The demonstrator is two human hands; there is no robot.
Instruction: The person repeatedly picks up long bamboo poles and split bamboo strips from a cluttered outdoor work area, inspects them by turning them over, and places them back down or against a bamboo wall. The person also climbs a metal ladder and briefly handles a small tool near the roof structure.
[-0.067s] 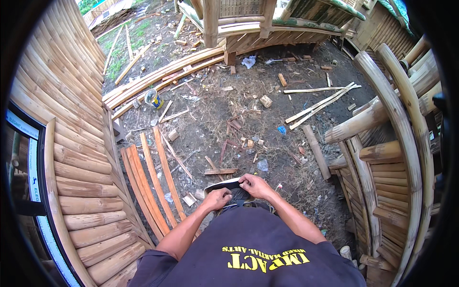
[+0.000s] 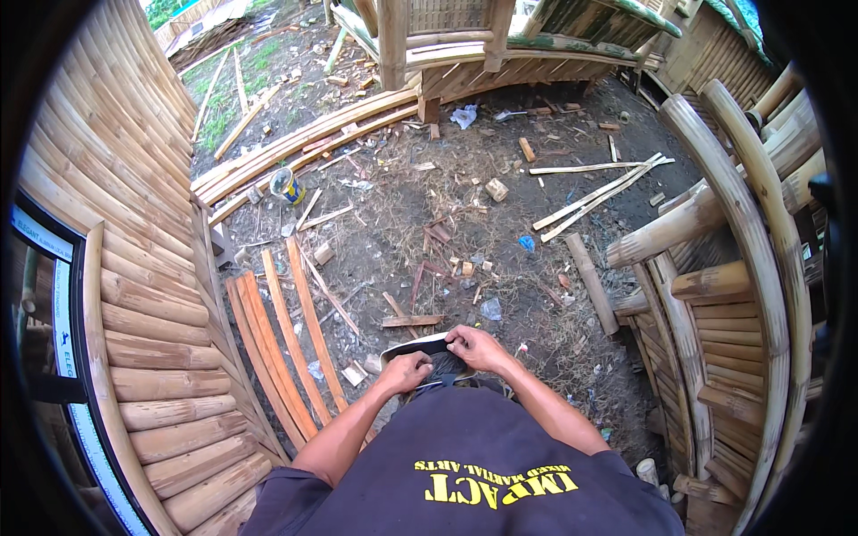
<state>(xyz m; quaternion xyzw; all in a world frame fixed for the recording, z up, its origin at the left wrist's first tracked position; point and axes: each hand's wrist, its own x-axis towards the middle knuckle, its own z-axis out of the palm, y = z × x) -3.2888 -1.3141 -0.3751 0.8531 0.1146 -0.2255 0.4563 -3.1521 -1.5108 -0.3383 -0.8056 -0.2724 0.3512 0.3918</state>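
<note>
In front of my waist is a dark, open-topped thing with a pale rim, like a pouch or a cap; I cannot tell which. My left hand is closed at its left side, fingers curled over the near part. My right hand pinches the rim on the far right side. Between the hands a dark, mesh-like inside shows. Its lower part is hidden by my dark shirt with yellow lettering.
Long reddish wood strips lie beside a bamboo wall at left. A bucket stands near stacked planks. Pale sticks and scraps litter the dirt ground. A bamboo railing rises at right.
</note>
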